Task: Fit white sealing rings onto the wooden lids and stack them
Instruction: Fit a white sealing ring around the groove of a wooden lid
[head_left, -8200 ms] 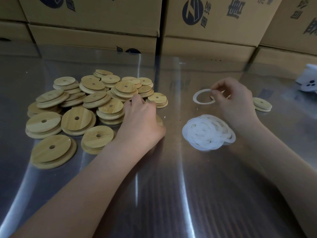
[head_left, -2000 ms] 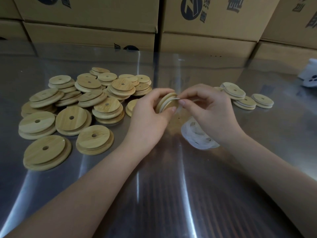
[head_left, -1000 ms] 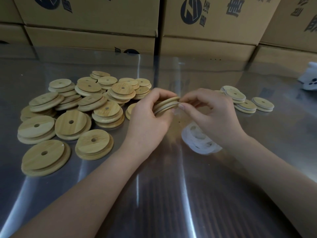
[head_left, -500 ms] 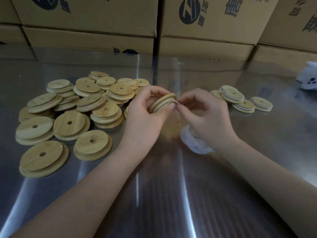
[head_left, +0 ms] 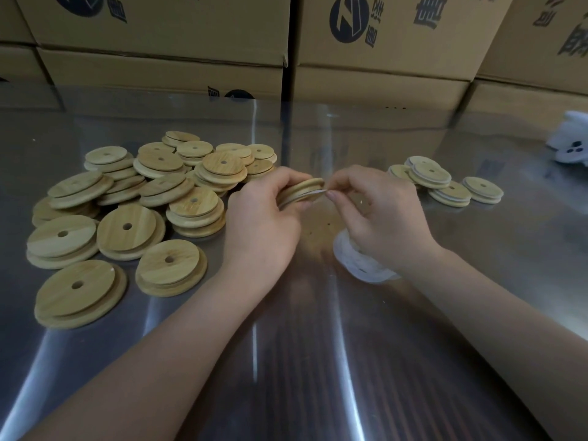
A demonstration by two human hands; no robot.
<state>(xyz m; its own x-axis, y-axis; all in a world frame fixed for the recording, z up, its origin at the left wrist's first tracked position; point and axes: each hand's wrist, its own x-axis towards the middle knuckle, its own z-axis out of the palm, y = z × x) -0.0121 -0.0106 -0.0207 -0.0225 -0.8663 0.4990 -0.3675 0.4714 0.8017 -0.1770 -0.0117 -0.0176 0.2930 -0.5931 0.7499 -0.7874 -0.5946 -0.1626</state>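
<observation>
I see my left hand [head_left: 261, 224] gripping a round wooden lid [head_left: 300, 190] above the shiny steel table [head_left: 318, 361], while my right hand [head_left: 381, 218] pinches a thin white sealing ring [head_left: 313, 194] against its edge.

L hand [head_left: 261, 218] curled, gripping; R hand [head_left: 378, 214] pinching; fingertips nr touching.

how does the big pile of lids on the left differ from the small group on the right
The left pile holds many lids, heaped loosely; the right group holds only a few. The right group's lids show white rings; the left pile's show bare wood. Both are round wooden lids with a centre hole.
</observation>
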